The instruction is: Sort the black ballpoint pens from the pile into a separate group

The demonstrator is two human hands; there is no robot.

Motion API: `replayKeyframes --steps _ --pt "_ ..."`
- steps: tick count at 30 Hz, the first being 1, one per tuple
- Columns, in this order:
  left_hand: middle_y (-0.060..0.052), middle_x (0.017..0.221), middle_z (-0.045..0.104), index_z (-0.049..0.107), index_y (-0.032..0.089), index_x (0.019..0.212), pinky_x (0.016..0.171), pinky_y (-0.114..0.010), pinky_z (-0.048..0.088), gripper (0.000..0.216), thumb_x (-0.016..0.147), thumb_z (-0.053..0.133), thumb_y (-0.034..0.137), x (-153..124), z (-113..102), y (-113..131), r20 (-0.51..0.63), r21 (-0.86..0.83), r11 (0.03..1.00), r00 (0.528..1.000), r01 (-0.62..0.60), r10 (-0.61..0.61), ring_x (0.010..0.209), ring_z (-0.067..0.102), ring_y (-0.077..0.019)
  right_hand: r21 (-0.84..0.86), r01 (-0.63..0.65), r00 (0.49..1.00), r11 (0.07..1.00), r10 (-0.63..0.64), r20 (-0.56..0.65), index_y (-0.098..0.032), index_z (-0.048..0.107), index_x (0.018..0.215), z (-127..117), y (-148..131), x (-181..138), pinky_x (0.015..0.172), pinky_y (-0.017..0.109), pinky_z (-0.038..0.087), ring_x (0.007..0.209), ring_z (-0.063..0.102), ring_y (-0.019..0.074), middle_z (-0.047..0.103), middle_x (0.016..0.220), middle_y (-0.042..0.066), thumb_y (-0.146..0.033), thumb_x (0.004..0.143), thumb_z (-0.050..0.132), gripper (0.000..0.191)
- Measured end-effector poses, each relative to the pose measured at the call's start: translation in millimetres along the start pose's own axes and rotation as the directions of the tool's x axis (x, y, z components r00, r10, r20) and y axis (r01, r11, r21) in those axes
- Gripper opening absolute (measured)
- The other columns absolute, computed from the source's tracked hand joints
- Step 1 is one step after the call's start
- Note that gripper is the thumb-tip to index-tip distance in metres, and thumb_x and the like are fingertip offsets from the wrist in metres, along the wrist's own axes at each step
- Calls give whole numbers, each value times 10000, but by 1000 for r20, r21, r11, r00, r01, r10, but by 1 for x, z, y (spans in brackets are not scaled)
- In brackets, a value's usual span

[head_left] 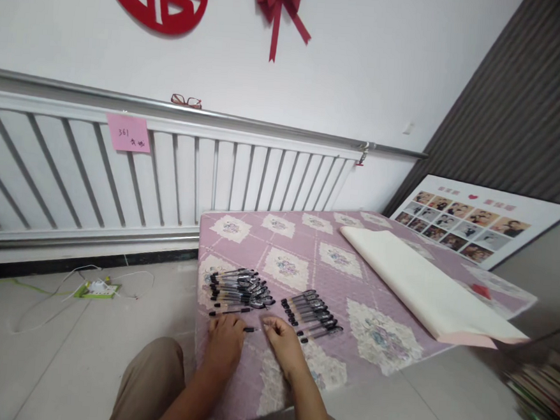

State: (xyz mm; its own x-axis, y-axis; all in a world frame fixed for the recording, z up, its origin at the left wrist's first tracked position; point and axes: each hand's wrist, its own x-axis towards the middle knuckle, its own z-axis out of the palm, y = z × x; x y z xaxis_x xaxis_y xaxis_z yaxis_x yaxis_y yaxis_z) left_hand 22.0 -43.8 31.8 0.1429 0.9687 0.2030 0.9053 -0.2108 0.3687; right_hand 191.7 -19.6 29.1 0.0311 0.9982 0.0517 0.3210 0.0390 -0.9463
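My left hand (225, 344) lies at the near left part of the table with its fingers curled round a pen (249, 329), whose dark end sticks out to the right. Close beside that end, my right hand (281, 343) is closed in a pinch; what is between its fingertips is too small to make out. Beyond my left hand lies a pile of black-and-clear pens (239, 287), with a single pen (229, 311) nearest the fingers. A second group of pens (309, 308) lies in a slanted row beyond and right of my right hand.
The pens lie on a purple flowered tablecloth (288, 266). A large folded cream sheet (409, 276) covers the table's right side, near a photo board (462, 216). Behind runs a white radiator (244, 172). A power strip (97, 289) with cables sits on the floor at left.
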Motion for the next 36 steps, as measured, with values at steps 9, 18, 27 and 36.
replayKeyframes --steps 9,18,27,36 --pt "-27 1014 619 628 258 1001 970 -402 265 250 917 414 160 -2 0 0 -26 -33 999 1000 -8 7 1028 501 -223 -6 -1 999 1000 1 44 -192 709 784 0 -6 -5 787 330 500 828 655 222 732 841 58 -386 720 600 232" --pt "-34 1011 620 628 253 1007 971 -407 268 253 922 406 167 -1 3 -2 -23 -40 999 1000 -14 13 1017 511 -221 3 3 998 1000 -3 66 -197 677 764 0 -8 -6 745 307 487 765 635 201 706 784 34 -371 710 611 194" --pt "-2 1012 626 622 271 1004 965 -384 267 238 925 421 171 -1 3 -2 -17 -64 997 999 -44 43 1017 517 -201 31 2 994 1000 -5 107 -187 664 759 2 -3 -7 694 278 468 713 607 172 671 734 14 -360 701 623 187" --pt "-20 1025 627 618 261 1020 954 -385 273 249 922 405 178 -2 3 -2 5 -76 994 997 -79 79 1019 515 -207 34 3 991 999 -8 137 -190 660 752 0 -4 -9 658 260 451 675 581 154 647 696 -10 -342 682 649 168"
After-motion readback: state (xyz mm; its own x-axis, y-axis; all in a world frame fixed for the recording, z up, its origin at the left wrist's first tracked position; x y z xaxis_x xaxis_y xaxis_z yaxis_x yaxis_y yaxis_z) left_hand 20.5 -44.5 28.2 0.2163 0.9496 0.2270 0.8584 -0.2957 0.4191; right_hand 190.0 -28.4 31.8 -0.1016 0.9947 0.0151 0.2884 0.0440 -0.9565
